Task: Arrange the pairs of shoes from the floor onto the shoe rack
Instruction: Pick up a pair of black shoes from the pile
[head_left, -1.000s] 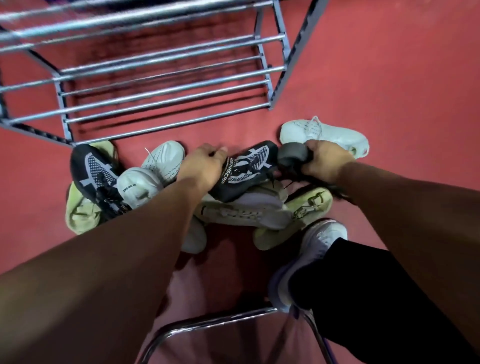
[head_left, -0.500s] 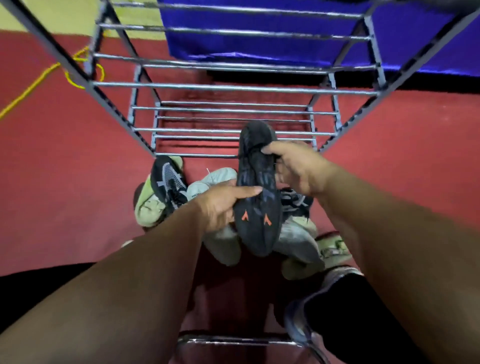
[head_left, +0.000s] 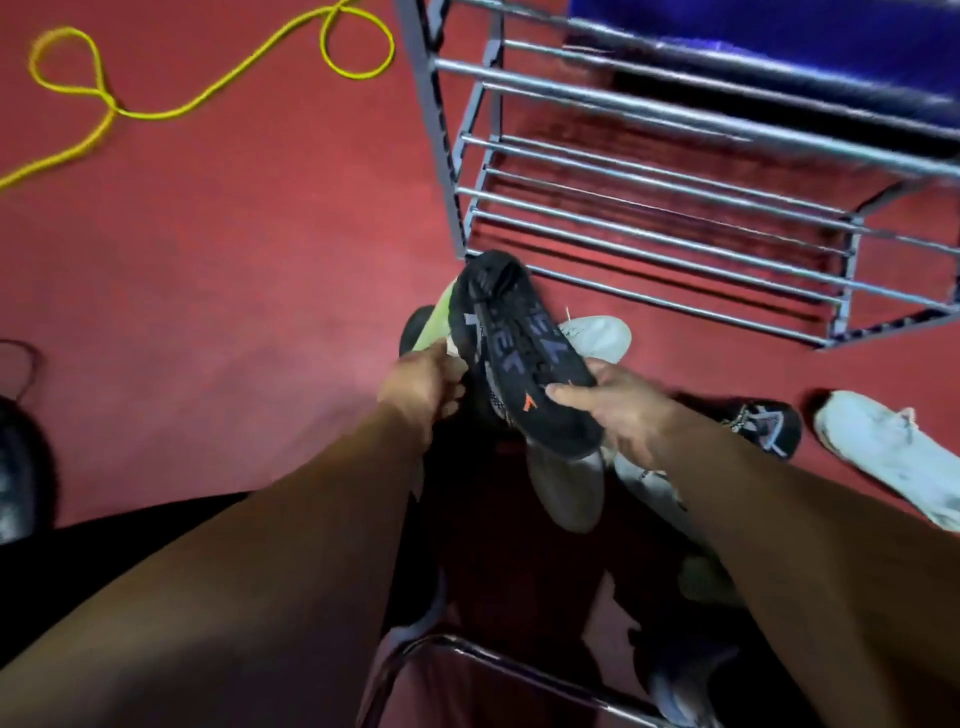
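Note:
A black shoe is held sole-up over the pile, its orange marks showing. My right hand grips its near end, thumb across the sole. Curled against the shoe's left edge is my left hand, beside a dark knit shoe part underneath; what exactly it holds is partly hidden. The metal shoe rack stands just beyond, and the bars in view hold no shoes. Under my hands lie a green shoe, a white shoe and a grey shoe.
To the right on the red floor lie another black shoe and a white shoe. A yellow cord loops at the far left. A chrome chair frame sits between my legs. A dark object is at the left edge.
The view has swung left, so the rack now sits to the right. My right hand has slid from the black shoe's side to its near end. The shoe now tilts leftward.

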